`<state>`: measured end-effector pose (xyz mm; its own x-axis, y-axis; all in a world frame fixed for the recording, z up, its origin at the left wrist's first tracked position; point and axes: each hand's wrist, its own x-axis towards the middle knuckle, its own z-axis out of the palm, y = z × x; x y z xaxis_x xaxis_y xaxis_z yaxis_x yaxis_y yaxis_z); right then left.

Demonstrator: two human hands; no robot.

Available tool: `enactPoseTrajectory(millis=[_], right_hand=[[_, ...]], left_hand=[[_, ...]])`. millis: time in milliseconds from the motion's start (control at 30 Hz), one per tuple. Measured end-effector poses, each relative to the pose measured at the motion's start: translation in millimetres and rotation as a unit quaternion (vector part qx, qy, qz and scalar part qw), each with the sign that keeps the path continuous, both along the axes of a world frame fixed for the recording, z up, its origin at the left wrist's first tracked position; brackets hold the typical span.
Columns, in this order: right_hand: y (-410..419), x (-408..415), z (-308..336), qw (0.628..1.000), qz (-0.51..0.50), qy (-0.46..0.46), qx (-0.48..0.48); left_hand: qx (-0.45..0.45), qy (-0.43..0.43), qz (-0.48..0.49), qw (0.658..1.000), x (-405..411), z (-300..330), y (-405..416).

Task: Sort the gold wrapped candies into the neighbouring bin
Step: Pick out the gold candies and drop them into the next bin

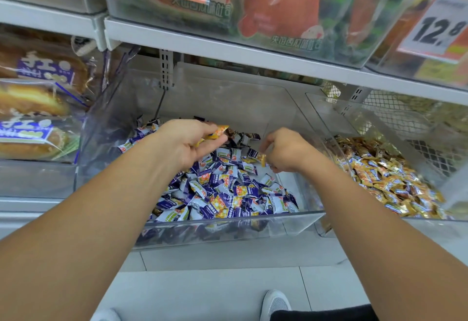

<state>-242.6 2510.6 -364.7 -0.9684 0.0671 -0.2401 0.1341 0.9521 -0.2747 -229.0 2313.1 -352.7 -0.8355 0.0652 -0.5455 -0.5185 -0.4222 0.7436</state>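
Both hands are down in the middle clear bin (222,222), which holds the pile of purple-and-white candies (222,194). The left hand (188,143) is curled, thumb and fingers pinching a gold wrapped candy (219,132) lifted above the pile; there may be more in the palm, cannot tell. The candy's long axis runs roughly left to right, tilted up toward the right, one twisted end sticking out past the fingertips. The right hand (286,152) is also curled, fingertips closing on a second gold candy (262,159) lying at the pile's surface; the grip looks like a pinch but is partly hidden by the knuckles. The neighbouring bin (326,113), already loaded with gold candies (387,176), sits immediately right, sharing a clear wall with the middle bin. Key relation: the destination lies right of both hands, and the right hand is the nearer, just beside the dividing wall. The left hand would have to cross over the right or pass its candy over. Bread packs (33,103) sit far left.
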Motion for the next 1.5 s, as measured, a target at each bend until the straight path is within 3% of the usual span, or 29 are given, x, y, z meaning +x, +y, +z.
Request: enactPoseTrajectory(millis=[133, 267, 433, 533, 600, 667, 733, 933, 1067, 1167, 1300, 1400, 1500], right_hand=[[-3.4, -7.1, -14.8, 0.999, 0.037, 0.000, 0.030], [-11.3, -16.3, -34.5, 0.996, 0.068, -0.043, 0.042], [-18.1, -22.2, -41.8, 0.991, 0.090, 0.003, 0.101], [-14.8, -18.6, -29.1, 0.994, 0.084, 0.043, 0.059], [-14.0, -7.9, -5.7, 0.996, 0.058, 0.039, -0.057], [-12.3, 14.7, 23.2, 0.957, -0.013, 0.003, -0.290], [-1.1, 43.4, 51.4, 0.894, -0.050, -0.025, -0.444], [83.0, 99.9, 89.3, 0.800, -0.190, 0.010, -0.569], [132.9, 105.5, 71.1, 0.679, -0.304, 0.002, -0.668], [164.8, 106.2, 63.6, 0.620, -0.313, 0.016, -0.719], [188.9, 107.4, 57.0, 0.584, -0.301, 0.024, -0.753], [202.0, 106.8, 51.6, 0.565, -0.310, 0.051, -0.763], [209.0, 104.1, 49.7, 0.605, -0.321, 0.066, -0.725]], left_hand=[[-0.087, 0.054, -0.009, 0.995, -1.8, -3.6, 0.0], [-0.115, 0.087, -0.030, 0.989, 2.3, -2.4, 4.7], [-0.116, 0.088, -0.036, 0.989, 2.6, -3.7, 9.5], [-0.104, 0.072, -0.030, 0.992, -1.1, -6.7, 8.1], [-0.089, 0.067, -0.029, 0.993, -2.1, -7.3, 9.3], [-0.060, 0.072, -0.046, 0.995, 1.7, -5.1, 13.9], [-0.031, 0.096, -0.085, 0.991, 8.9, 1.8, 21.0], [-0.010, 0.195, -0.196, 0.961, 38.1, 38.5, 64.6], [-0.009, 0.231, -0.240, 0.943, 60.8, 55.3, 120.6], [-0.051, 0.234, -0.244, 0.940, 62.0, 61.5, 167.0], [-0.131, 0.222, -0.244, 0.935, 44.4, 65.6, 219.0], [-0.140, 0.206, -0.228, 0.941, 29.2, 66.9, 245.7], [-0.111, 0.190, -0.234, 0.947, 20.6, 62.0, 258.5]])
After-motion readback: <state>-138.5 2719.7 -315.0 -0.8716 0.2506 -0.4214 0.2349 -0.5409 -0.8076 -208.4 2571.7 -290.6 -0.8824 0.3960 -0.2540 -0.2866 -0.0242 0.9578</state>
